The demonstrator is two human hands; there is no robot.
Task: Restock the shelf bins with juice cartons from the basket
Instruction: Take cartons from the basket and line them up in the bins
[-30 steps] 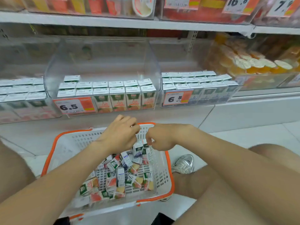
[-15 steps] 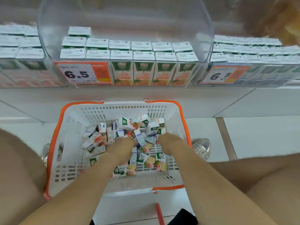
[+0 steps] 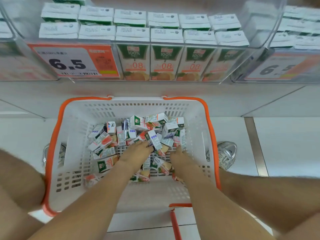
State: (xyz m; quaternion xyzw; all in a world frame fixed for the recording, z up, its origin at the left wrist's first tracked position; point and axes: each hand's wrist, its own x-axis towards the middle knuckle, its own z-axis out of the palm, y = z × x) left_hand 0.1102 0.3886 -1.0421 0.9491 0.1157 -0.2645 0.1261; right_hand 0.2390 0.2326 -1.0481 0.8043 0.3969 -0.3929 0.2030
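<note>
My left hand (image 3: 136, 154) and right hand (image 3: 180, 157) reach among cartons (image 3: 102, 142) in the basket (image 3: 53, 135); whether they grip anything, I cannot tell.

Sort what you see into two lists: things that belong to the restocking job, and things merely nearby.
Job: basket, loose juice cartons, middle shelf bin, left hand, right hand.
Merely nearby: price tag, shoe, floor tiles.
</note>
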